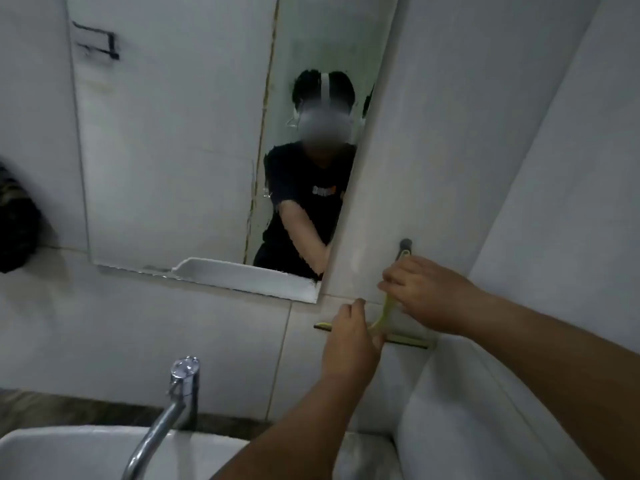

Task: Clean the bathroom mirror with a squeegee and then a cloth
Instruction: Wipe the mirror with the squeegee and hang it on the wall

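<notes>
White tiled wall [214, 341], with mirror [180, 150] mounted above sink [62, 455] and chrome tap [173, 403]. Yellow-green squeegee [408, 339] is hung from a wall hook [405, 244], right of the mirror's lower corner. Its handle is pinched by the right hand [426, 292], fingers closed. Left hand [349, 341] is laid over the blade's middle, fingers curled; whether it is gripped cannot be told.

no legible text anywhere. only a small light mark with an orange spot on the chest of the black t-shirt [304, 188] reflected in the mirror [166, 150], too blurred to read. nothing printed or legible on the squeegee [405, 339], the tap [183, 379] or the wall tiles [485, 133].
</notes>
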